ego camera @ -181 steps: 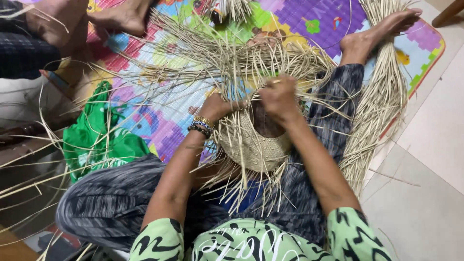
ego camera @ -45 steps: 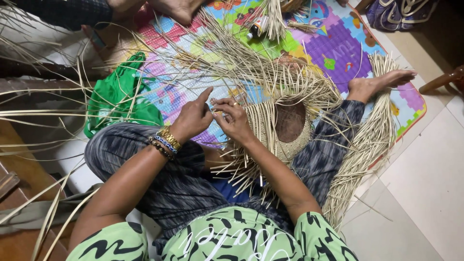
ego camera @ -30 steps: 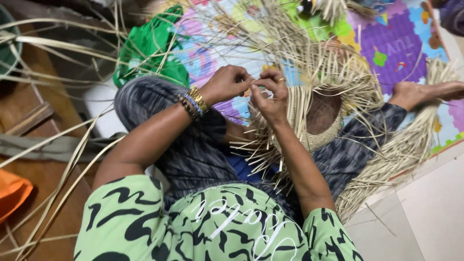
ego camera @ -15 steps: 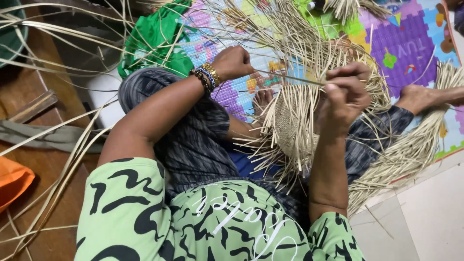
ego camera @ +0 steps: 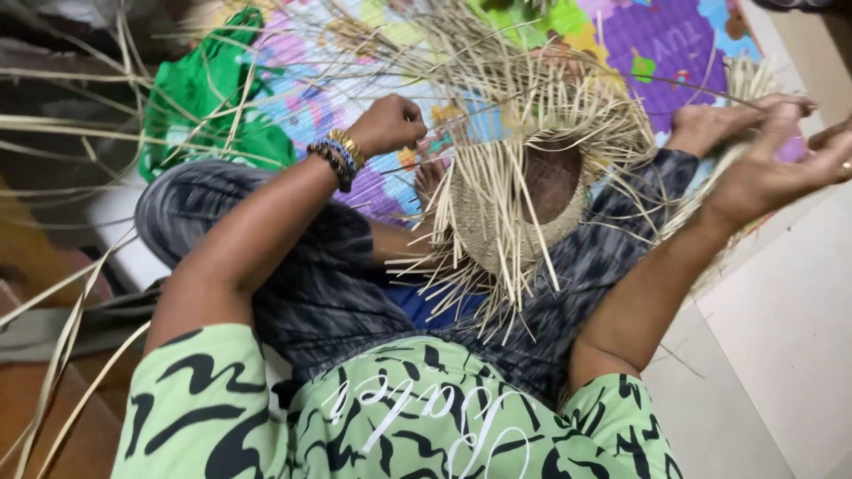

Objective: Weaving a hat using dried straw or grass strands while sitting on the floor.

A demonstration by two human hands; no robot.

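Both hands, left (ego camera: 390,124) and right (ego camera: 768,168), pinch a straw strand (ego camera: 568,133) (taut) above the half-woven basket (ego camera: 519,213).

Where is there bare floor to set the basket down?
The pale tile floor, right of the right hand and the mat's edge, looks bare. Crowded: the colourful mat under loose straw around the half-woven basket, and the left side by the green cloth.

The half-woven basket (ego camera: 519,213) and its loose strips (ego camera: 497,80) were dry, matt, pale straw, the play mat (ego camera: 674,44) beneath was smooth colourful foam, the bag (ego camera: 209,98) looked like glossy green plastic, and the wrist beads (ego camera: 342,155) shone like metal.
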